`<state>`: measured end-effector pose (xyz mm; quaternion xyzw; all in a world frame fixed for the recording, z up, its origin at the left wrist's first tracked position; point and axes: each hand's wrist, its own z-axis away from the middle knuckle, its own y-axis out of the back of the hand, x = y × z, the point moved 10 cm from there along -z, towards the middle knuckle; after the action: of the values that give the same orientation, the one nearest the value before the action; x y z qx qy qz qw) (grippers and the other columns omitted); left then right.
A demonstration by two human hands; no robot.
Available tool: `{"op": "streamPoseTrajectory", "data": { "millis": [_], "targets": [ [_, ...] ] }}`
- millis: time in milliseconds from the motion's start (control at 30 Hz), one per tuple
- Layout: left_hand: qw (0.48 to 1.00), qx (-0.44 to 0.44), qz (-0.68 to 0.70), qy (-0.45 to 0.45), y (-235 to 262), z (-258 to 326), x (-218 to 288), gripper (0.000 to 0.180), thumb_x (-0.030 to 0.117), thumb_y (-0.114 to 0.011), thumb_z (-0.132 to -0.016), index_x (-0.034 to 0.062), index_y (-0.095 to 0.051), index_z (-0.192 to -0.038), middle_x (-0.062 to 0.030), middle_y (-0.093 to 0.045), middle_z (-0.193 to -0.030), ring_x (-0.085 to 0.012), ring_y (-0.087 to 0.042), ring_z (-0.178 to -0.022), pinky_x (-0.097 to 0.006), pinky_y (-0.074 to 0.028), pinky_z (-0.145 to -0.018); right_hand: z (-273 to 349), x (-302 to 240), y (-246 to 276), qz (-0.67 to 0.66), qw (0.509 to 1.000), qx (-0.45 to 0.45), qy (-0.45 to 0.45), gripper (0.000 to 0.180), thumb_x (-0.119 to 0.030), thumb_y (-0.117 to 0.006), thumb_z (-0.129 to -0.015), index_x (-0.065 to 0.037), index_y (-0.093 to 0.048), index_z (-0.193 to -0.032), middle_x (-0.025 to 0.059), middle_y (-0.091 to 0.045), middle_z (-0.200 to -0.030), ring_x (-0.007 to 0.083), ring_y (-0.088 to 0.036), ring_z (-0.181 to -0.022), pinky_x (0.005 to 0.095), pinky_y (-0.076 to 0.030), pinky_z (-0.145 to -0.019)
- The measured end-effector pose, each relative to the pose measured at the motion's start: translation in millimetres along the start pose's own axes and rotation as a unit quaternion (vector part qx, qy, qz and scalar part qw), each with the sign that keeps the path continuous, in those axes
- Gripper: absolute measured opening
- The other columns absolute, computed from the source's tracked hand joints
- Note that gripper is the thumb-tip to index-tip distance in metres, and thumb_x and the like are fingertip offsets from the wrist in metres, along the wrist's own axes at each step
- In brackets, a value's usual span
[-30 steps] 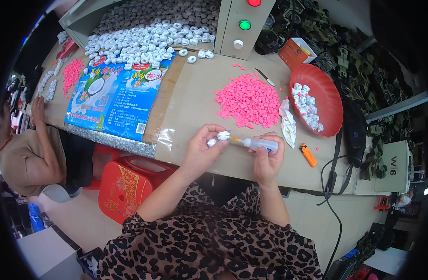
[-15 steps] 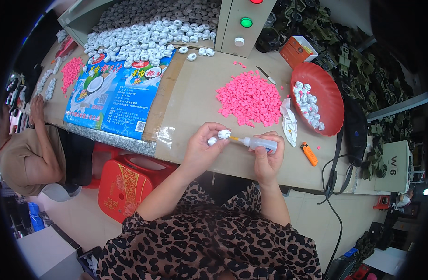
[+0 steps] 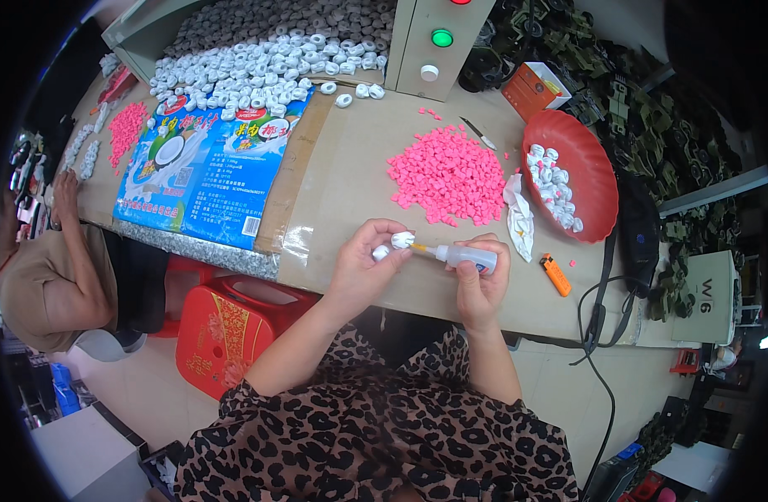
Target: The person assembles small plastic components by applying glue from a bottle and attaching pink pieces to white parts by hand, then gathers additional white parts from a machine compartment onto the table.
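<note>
two small white rounded pieces [image 3: 403, 240], left hand [image 3: 365, 263] holding both; one translucent plastic squeeze bottle [image 3: 469, 258] at their three o'clock, right hand [image 3: 484, 283] gripping; tan tabletop [image 3: 338, 171], bare toward eleven, front edge at six

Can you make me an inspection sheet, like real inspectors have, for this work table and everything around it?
Surface: tan-covered tabletop, with a blue printed sheet on its left part.
Work things: squeeze bottle, its thin yellowish tip at a small white piece; whether they touch is too small to tell. Pink pile beyond; red scalloped bowl holding more white pieces.
Clutter: orange lighter, crumpled tissue, small knife.
Grip: left hand pinches the white piece; right hand holds the squeeze bottle.
Cables: black cable hanging off the right side.
Surroundings: red stool; another person seated at left.
</note>
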<state>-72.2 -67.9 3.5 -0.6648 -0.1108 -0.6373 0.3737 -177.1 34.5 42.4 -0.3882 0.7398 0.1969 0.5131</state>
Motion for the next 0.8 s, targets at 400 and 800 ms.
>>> {"op": "streamPoseTrajectory", "data": {
  "millis": [400, 800],
  "targets": [
    [1.000, 0.011, -0.010, 0.009, 1.7, 0.0, 0.6, 0.024, -0.001, -0.053, -0.078, 0.0013, -0.045, -0.100, -0.0022, -0.052, -0.082, -0.0030, -0.044, -0.067, -0.016, -0.037, -0.057, 0.4, -1.6, 1.1, 0.001, 1.000, 0.010, 0.005, 0.027, -0.018, -0.055, -0.079, -0.003, -0.038, -0.093, 0.0091, -0.043, -0.085, 0.0135, -0.047, -0.066, 0.0234, -0.041, -0.059],
    [1.000, 0.002, -0.005, 0.009, 1.1, 4.1, -2.7, 0.024, -0.001, -0.053, -0.078, 0.0012, -0.045, -0.100, -0.0018, -0.052, -0.081, -0.0028, -0.044, -0.066, -0.016, -0.037, -0.056, 3.8, -4.0, -1.1, 0.014, 1.000, 0.010, -0.003, 0.025, -0.018, -0.054, -0.079, -0.003, -0.038, -0.092, 0.0086, -0.043, -0.084, 0.0130, -0.047, -0.065, 0.0234, -0.041, -0.058]
  ]
}}
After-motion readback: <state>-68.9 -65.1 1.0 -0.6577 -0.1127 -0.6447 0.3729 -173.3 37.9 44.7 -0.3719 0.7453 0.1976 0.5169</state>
